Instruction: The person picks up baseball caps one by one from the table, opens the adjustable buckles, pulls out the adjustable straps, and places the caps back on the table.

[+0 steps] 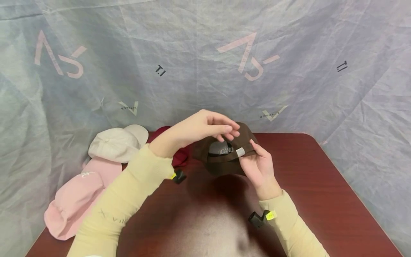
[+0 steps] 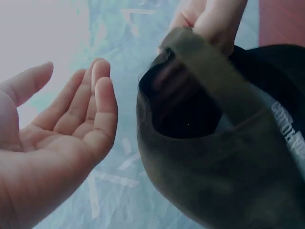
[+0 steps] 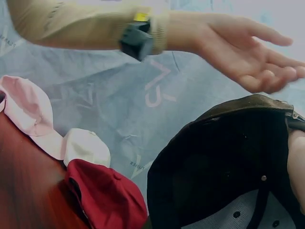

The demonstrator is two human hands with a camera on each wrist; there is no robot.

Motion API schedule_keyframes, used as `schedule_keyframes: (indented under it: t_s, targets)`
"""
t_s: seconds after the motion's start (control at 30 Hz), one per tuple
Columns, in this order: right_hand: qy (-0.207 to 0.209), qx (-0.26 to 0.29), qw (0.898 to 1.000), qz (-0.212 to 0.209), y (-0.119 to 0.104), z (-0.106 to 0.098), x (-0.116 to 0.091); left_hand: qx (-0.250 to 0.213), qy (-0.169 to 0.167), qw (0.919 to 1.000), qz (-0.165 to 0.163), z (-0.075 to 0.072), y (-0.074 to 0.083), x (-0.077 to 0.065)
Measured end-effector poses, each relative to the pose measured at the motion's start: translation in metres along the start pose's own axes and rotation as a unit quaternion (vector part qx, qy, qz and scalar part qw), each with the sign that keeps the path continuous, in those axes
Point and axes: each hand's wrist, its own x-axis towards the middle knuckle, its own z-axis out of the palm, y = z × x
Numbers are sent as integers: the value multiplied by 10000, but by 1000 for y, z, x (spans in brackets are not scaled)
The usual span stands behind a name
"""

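A dark brown cap (image 1: 245, 134) is held up over the table by my right hand (image 1: 258, 167), whose thumb and fingers grip its rim near the back strap (image 2: 214, 71). Through the gap above that strap the dark inside shows in the left wrist view. Pale lettering (image 1: 224, 150) on a grey patch is visible on the cap. My left hand (image 1: 205, 126) is raised beside the cap, fingers loosely bent and holding nothing. The left wrist view shows space between this hand and the cap. At the right wrist view's edge, my right hand is mostly cut off.
On the table's left side lie a pink cap (image 1: 78, 191), a cream cap (image 1: 112, 144) and a dark red cap (image 3: 107, 195), placed in a row. The reddish-brown table (image 1: 308, 185) meets a grey printed cloth (image 1: 192, 53) at the back and sides.
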Motion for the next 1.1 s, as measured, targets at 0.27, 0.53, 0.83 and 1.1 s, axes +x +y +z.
schedule_keyframes:
  t_s: [0.27, 0.53, 0.83, 1.1]
  targets:
    - [-77, -56, 9999, 31, -1, 0, 0, 1249, -815, 9887, -148, -7, 13, 42]
    - [-25, 105, 9999, 60, -4, 0, -1, 2775, -1577, 9469, 380, 2, 21, 71]
    - [-38, 290, 9996, 43, -5, 1, -1, 3955, -2080, 8930, 534, 17, 17, 88]
    - [89, 380, 9991, 142, -7, 1, -1, 3937, -2037, 8948, 524, 15, 9, 92]
